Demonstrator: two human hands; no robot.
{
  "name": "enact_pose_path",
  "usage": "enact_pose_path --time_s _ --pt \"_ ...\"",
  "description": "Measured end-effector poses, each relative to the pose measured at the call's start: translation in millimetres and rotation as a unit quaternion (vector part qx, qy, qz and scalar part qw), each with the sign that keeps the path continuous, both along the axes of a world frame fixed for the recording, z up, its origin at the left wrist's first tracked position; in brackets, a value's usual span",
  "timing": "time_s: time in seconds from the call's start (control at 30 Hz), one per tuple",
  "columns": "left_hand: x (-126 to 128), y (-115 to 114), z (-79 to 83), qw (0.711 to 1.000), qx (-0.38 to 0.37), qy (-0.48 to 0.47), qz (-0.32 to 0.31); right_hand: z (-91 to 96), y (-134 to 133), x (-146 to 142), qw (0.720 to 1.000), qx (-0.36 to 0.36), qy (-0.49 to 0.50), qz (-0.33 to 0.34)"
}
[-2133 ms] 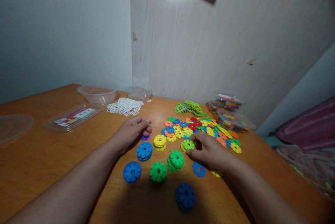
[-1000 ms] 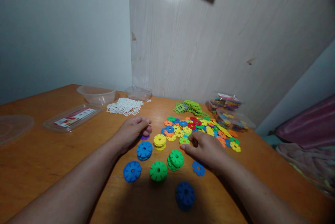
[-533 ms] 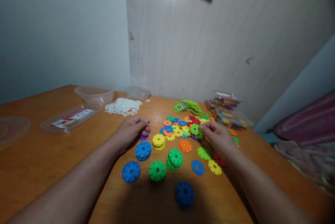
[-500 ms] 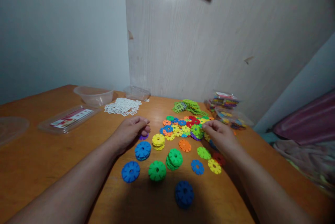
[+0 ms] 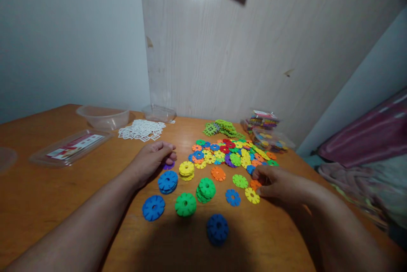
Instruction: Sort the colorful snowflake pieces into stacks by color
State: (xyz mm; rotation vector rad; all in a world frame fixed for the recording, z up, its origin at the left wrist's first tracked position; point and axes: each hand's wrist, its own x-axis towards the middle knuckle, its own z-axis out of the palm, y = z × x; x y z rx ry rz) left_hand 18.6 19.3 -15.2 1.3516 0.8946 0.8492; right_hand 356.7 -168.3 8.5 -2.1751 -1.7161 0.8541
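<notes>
My left hand [image 5: 155,156] rests on the table with fingers curled, just behind a purple notched disc [image 5: 168,165]; whether anything is inside the fingers is hidden. My right hand [image 5: 273,180] has thumb and forefinger apart around an orange disc [image 5: 255,185], beside a yellow disc [image 5: 252,195]. Between the hands lie a blue stack [image 5: 168,181], a yellow stack [image 5: 186,170], a green stack [image 5: 206,189] and single discs, such as a lime one [image 5: 240,181]. A dark blue stack [image 5: 218,228] is closest to me. Behind spreads a mixed pile of discs [image 5: 219,153].
White square frames [image 5: 141,129] lie heaped at the back left, near a clear bowl [image 5: 103,117] and a clear lid [image 5: 71,148]. Lime lattice pieces [image 5: 224,127] sit at the back. Plastic boxes [image 5: 263,121] and a disc container [image 5: 273,139] stand at the right edge.
My right hand has come from the pile's right side toward me, down to the orange and yellow discs. The left hand keeps its place. The whole view has shifted slightly.
</notes>
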Motion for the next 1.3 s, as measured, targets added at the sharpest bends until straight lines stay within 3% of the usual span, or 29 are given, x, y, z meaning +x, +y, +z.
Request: enact_pose_path --time_s 0.2,0.37,0.57,0.8,0.93,1.1,1.3 --pt "0.0 2.1 -1.4 1.0 0.002 -0.004 -0.001 -2.2 1.5 5.1 1.0 0.005 0.024 -0.015" --pt "-0.1 4.5 -4.6 1.0 0.01 -0.004 -0.003 8.8 0.1 5.0 0.991 0.033 0.127 -0.034" --pt "0.7 2.6 -2.7 1.0 0.01 -0.008 -0.002 23.4 31.9 -29.9 0.971 0.134 0.199 -0.02" --pt "0.8 4.0 -6.2 1.0 0.009 -0.023 -0.003 -17.2 71.9 -68.6 0.938 0.157 0.301 -0.075" --pt "0.7 4.8 -7.6 1.0 0.002 -0.026 -0.01 -25.9 73.1 -65.2 0.949 0.15 0.27 -0.068" --pt "1.0 2.2 -3.5 1.0 0.001 -0.025 -0.007 -20.4 70.0 -65.5 0.972 0.135 0.189 -0.042" --pt "0.7 2.7 -3.8 1.0 0.002 -0.022 -0.008 -10.2 59.8 -56.3 0.973 0.147 0.177 -0.036"
